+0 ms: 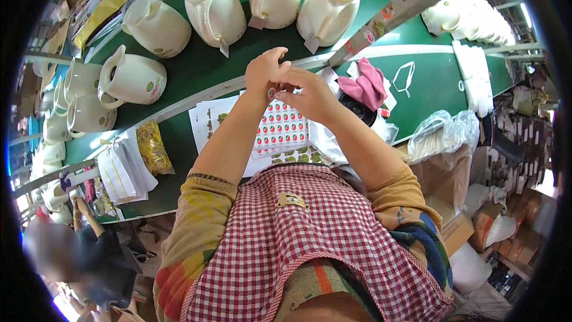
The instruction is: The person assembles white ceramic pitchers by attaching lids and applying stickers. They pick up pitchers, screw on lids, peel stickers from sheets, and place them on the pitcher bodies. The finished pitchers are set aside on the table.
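Observation:
My left hand [264, 71] and my right hand [307, 94] meet above a sheet of small red and green round stickers [280, 131] lying on the green bench. One small sticker [271, 92] is pinched between the fingertips of both hands; which hand carries it I cannot tell. Just beyond my hands, several cream plastic jugs with handles and lids [213, 7] lie on the green conveyor belt [196, 65], each with a small tag hanging from it.
More cream jugs [131, 79] line the belt to the left. A bag of yellow rubber bands [152, 146] and stacked papers [122, 173] lie at my left. A pink cloth [366, 83] and clear plastic bags [441, 134] sit right. Another person [89, 244] works at lower left.

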Action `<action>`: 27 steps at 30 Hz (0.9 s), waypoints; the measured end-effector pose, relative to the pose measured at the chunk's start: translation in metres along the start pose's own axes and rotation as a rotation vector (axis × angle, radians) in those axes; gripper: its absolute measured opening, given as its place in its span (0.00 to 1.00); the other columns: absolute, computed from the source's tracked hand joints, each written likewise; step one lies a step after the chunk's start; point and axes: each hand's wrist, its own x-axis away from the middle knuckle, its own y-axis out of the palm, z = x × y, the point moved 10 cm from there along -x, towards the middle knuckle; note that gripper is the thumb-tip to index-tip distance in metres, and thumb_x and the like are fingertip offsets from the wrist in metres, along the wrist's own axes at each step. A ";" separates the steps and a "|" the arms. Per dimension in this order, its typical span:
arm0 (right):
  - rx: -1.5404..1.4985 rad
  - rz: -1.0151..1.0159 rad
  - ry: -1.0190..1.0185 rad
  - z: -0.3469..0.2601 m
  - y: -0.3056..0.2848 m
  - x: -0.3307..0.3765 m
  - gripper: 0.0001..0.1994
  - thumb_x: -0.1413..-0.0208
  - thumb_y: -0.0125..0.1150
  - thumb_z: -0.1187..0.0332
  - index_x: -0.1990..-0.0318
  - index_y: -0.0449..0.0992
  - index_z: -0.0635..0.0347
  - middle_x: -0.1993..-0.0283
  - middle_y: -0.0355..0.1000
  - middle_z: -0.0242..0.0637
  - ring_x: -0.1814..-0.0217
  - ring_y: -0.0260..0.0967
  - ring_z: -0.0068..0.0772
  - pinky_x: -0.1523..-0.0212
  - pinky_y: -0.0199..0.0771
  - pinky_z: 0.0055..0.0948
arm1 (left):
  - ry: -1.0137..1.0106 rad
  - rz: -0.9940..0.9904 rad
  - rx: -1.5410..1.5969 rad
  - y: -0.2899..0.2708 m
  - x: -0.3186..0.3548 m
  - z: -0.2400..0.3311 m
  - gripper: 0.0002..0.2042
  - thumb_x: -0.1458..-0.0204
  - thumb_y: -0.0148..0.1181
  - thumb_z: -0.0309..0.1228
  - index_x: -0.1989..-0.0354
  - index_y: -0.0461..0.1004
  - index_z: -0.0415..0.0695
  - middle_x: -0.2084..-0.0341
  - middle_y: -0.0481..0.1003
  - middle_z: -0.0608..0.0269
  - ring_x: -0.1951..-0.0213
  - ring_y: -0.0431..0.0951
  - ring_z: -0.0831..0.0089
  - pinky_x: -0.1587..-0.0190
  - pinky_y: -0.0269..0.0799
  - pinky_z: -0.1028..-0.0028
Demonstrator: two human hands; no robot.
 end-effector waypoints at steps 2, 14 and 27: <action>-0.026 0.051 -0.032 0.005 -0.014 0.009 0.07 0.51 0.66 0.70 0.63 0.79 0.57 0.64 0.75 0.35 0.63 0.74 0.35 0.62 0.72 0.30 | 0.011 -0.009 -0.023 0.013 0.000 0.012 0.21 0.53 0.62 0.39 0.49 0.74 0.48 0.56 0.78 0.61 0.55 0.78 0.62 0.55 0.72 0.68; 0.218 0.319 -0.253 0.001 -0.079 0.038 0.03 0.52 0.63 0.77 0.69 0.76 0.62 0.69 0.73 0.38 0.70 0.72 0.39 0.69 0.72 0.31 | -0.057 -0.038 0.146 0.051 -0.039 0.035 0.21 0.52 0.62 0.35 0.49 0.74 0.43 0.59 0.78 0.59 0.59 0.78 0.68 0.54 0.72 0.70; -0.082 0.308 0.256 0.101 -0.108 0.160 0.04 0.49 0.63 0.75 0.67 0.77 0.65 0.71 0.71 0.34 0.69 0.68 0.23 0.66 0.69 0.23 | 0.129 -0.203 0.620 0.082 -0.092 0.038 0.10 0.50 0.61 0.27 0.61 0.74 0.36 0.69 0.79 0.60 0.67 0.76 0.77 0.60 0.71 0.75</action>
